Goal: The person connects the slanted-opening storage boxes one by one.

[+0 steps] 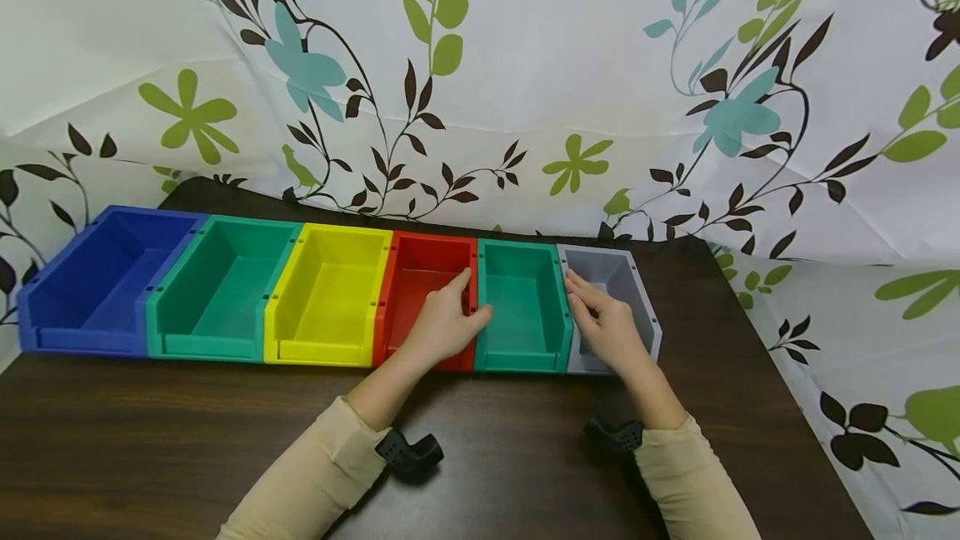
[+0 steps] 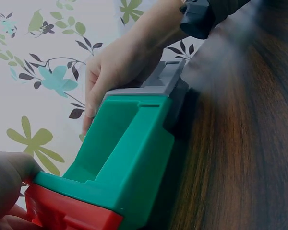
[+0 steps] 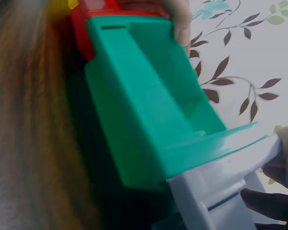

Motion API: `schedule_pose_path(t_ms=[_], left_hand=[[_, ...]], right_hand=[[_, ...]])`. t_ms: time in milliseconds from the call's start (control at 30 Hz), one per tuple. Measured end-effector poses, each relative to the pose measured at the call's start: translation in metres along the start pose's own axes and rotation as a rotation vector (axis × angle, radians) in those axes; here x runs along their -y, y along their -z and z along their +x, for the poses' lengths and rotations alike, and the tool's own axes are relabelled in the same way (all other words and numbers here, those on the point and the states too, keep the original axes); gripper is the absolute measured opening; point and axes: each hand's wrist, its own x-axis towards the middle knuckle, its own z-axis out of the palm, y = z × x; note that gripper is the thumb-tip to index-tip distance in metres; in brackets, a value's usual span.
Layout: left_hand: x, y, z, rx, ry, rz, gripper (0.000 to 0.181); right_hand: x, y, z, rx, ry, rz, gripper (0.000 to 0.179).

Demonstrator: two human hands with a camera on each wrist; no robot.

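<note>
A green bin [image 1: 523, 294] stands between a red bin [image 1: 425, 273] and a grey bin [image 1: 637, 298]. My left hand [image 1: 442, 319] is at the side walls where red meets green. Its thumb reaches over the green rim while its fingers lie on the red side. At the green bin's other side, my right hand [image 1: 609, 327] holds the adjoining green and grey walls, fingertips close to the rim. In the left wrist view the right hand [image 2: 120, 67] bends over the grey rim. The right wrist view shows the green bin's front lip [image 3: 129, 86] and the grey wall [image 3: 225, 163] side by side.
Leftward the row continues with a yellow bin [image 1: 330, 294], another green bin [image 1: 232, 294] and a blue bin [image 1: 97, 277]. All stand on a dark wood table [image 1: 510, 457]. Behind them hangs a white curtain [image 1: 480, 123] with leaf and flower prints.
</note>
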Motion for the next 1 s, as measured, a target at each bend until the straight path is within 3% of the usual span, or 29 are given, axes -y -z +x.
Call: schedule_pose_path(t_ms=[233, 433, 733, 867, 1000], left_hand=[[0.003, 0.006, 0.000, -0.025, -0.005, 0.011, 0.070], [0.006, 0.004, -0.004, -0.015, 0.016, 0.023, 0.070], [-0.012, 0.010, -0.014, -0.112, -0.147, 0.195, 0.062], [-0.018, 0.020, -0.018, -0.162, -0.174, 0.229, 0.057], [-0.016, 0.025, -0.018, -0.168, -0.164, 0.253, 0.056]], right_hand=[[0.005, -0.005, 0.006, 0.072, -0.065, 0.007, 0.035], [0.017, -0.003, 0.003, 0.195, -0.162, -0.038, 0.062], [0.020, -0.003, 0.004, 0.093, -0.315, -0.137, 0.050], [0.010, 0.003, 0.005, 0.066, -0.339, -0.174, 0.048], [-0.001, 0.010, 0.006, 0.059, -0.374, -0.210, 0.047]])
